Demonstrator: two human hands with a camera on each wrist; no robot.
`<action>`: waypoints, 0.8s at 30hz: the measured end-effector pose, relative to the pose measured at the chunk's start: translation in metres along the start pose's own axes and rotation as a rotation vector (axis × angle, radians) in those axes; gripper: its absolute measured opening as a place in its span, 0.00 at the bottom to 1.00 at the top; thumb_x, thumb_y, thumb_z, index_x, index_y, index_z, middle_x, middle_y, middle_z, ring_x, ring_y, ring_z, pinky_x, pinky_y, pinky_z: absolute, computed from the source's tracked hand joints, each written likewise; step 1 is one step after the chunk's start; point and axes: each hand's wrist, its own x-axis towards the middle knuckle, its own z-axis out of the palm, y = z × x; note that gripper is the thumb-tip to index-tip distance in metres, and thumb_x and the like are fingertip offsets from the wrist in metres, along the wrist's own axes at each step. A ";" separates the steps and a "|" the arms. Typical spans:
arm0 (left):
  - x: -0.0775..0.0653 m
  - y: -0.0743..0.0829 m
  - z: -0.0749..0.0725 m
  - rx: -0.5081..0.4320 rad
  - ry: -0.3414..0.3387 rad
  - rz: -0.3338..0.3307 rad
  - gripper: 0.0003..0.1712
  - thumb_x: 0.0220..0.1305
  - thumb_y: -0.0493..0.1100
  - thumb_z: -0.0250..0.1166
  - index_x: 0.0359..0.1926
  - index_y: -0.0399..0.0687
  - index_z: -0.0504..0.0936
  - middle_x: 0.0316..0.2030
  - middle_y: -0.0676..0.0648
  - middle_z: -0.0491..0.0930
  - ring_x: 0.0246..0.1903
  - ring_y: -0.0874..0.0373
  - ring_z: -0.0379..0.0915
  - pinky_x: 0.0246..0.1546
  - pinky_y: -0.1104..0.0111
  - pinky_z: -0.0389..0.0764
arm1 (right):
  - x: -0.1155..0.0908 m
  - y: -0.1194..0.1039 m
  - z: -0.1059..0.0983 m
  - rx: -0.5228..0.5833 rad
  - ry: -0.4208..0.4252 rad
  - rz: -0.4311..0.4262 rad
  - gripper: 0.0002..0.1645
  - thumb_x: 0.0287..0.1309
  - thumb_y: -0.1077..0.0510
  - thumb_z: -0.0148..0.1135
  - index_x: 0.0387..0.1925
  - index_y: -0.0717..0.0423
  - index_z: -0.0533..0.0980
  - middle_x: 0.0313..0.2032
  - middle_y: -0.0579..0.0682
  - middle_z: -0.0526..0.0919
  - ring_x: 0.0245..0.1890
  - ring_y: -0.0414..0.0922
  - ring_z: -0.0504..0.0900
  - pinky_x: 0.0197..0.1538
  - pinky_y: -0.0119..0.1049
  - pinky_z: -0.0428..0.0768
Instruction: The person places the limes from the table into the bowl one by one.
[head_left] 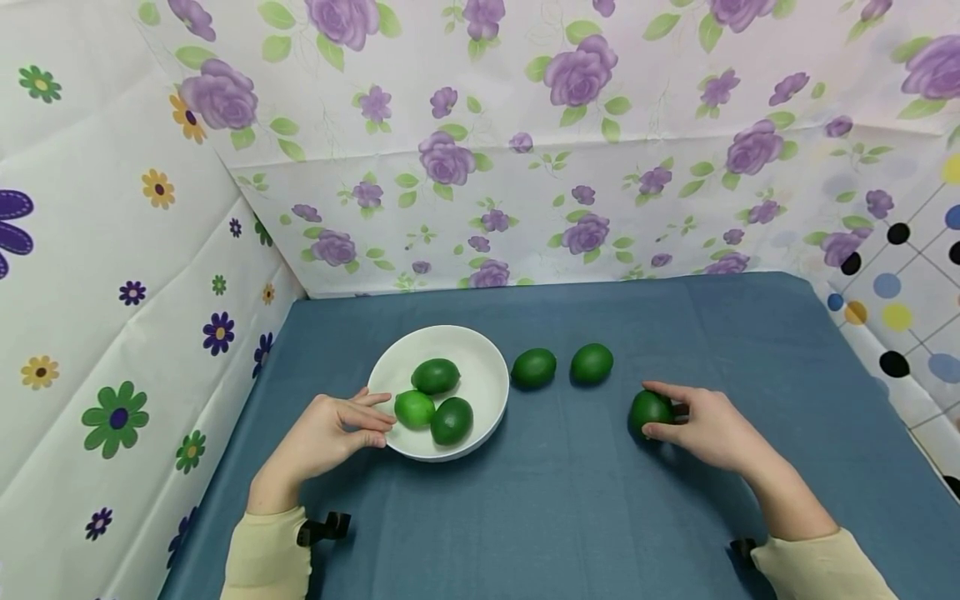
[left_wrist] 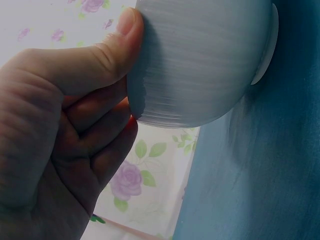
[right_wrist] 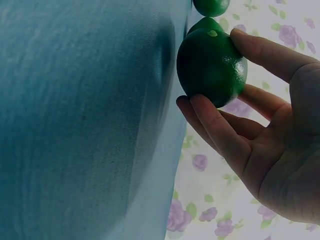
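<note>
My left hand (head_left: 333, 437) pinches the left rim of a white bowl (head_left: 491, 367), thumb outside and fingers over the edge; the left wrist view shows the thumb against the bowl's outer wall (left_wrist: 200, 60). Inside the bowl lie two dark green limes (head_left: 435, 377) and a brighter green one (head_left: 414, 409). Farther right, my right hand (head_left: 712, 425) grips another dark green lime (head_left: 649, 412) between thumb and fingers. In the right wrist view this lime (right_wrist: 210, 67) shows a small pale stem spot, with fingertips around its sides.
Two more dark green limes, one (head_left: 534, 368) close to the bowl's right side and another (head_left: 592, 364) beside it, lie on the blue tablecloth (head_left: 555, 517). Behind the table hangs a white sheet with purple flowers (head_left: 450, 158); patterned sheets also stand at left and right.
</note>
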 end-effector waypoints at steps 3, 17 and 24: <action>0.000 0.000 0.000 0.000 0.002 0.006 0.10 0.56 0.35 0.82 0.41 0.46 0.96 0.42 0.50 0.93 0.65 0.46 0.80 0.80 0.54 0.61 | 0.000 -0.004 -0.001 -0.006 0.006 -0.006 0.47 0.66 0.41 0.76 0.78 0.54 0.71 0.64 0.69 0.80 0.57 0.65 0.86 0.50 0.57 0.91; 0.000 0.000 0.000 -0.001 0.001 -0.011 0.10 0.56 0.35 0.82 0.41 0.45 0.96 0.42 0.50 0.93 0.66 0.46 0.79 0.80 0.53 0.61 | -0.001 -0.018 -0.002 0.000 0.013 -0.051 0.45 0.66 0.43 0.77 0.77 0.54 0.72 0.63 0.65 0.82 0.57 0.62 0.86 0.52 0.55 0.91; 0.000 0.000 0.000 0.001 0.000 -0.018 0.11 0.56 0.35 0.82 0.41 0.46 0.96 0.42 0.52 0.92 0.66 0.46 0.79 0.80 0.53 0.61 | 0.000 -0.028 -0.004 0.034 0.026 -0.069 0.43 0.66 0.45 0.77 0.77 0.51 0.72 0.64 0.62 0.82 0.59 0.60 0.85 0.53 0.53 0.91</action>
